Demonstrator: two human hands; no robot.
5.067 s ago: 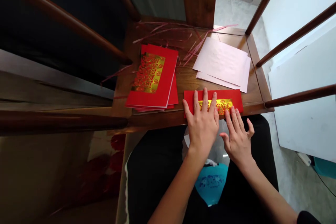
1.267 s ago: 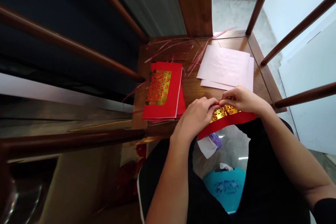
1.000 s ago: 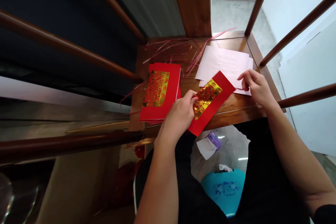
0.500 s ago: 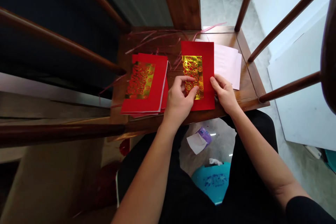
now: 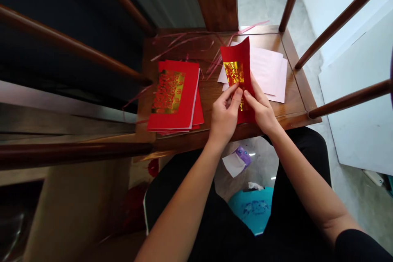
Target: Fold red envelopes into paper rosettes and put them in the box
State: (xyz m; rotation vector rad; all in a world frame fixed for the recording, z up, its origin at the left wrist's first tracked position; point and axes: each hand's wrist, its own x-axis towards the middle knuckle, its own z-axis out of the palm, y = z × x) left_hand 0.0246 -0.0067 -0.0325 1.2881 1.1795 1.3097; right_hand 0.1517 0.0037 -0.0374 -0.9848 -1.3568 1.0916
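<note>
A red sheet with a gold pattern [image 5: 245, 55] is held up over the wooden surface, curved along its length. My left hand [image 5: 226, 110] pinches its left side, thumb on the gold part. My right hand [image 5: 261, 108] grips the right side, with the thumb in front and fingers partly hidden behind. Left of my hands lies a stack of red, gold-patterned papers [image 5: 187, 106] with white edges showing. Pale pink sheets [image 5: 268, 73] lie behind and to the right of the held one.
Pink ribbon strands [image 5: 181, 43] lie along the back of the wooden surface [image 5: 181, 137]. Dark wooden rods [image 5: 340, 16] rise on both sides. Below are a purple packet with white tissue [image 5: 244, 156] and a turquoise object [image 5: 254, 208].
My left hand has moved right to the sheet and now pinches it. The flat sheet has become curved and narrower, its top right corner raised. The view has shifted slightly.
</note>
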